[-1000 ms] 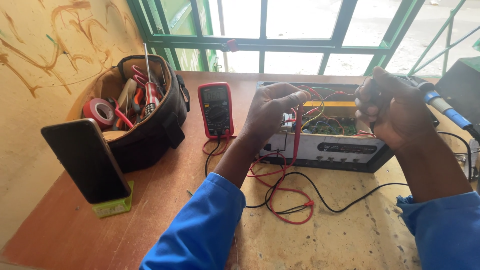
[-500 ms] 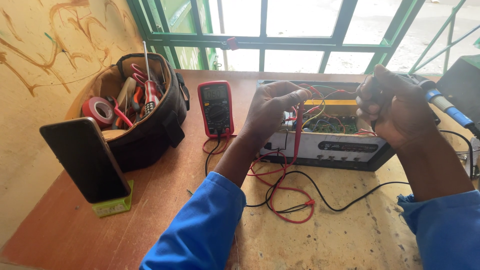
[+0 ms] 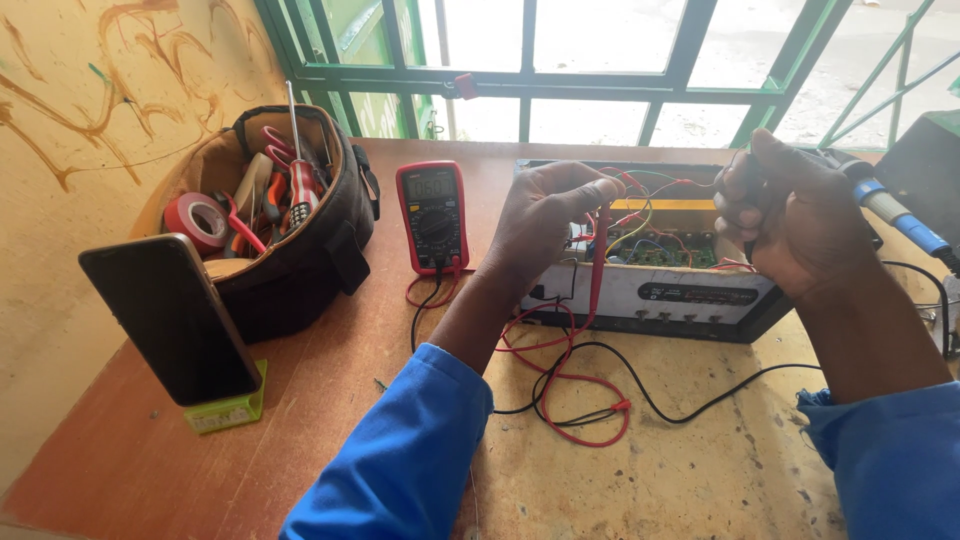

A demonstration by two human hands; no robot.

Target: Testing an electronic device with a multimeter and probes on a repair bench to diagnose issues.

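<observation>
My left hand pinches the red multimeter probe, which hangs down in front of an open electronic unit with a bare circuit board and coloured wires. My right hand is closed on the black probe at the unit's right end; the probe is mostly hidden by the fingers. Red and black leads loop over the wooden table to a red digital multimeter standing left of the unit.
A black tool bag with screwdrivers, pliers and red tape sits at the left. A dark phone leans on a green stand in front of it. A blue-handled soldering iron lies at the far right. A green window frame lines the back.
</observation>
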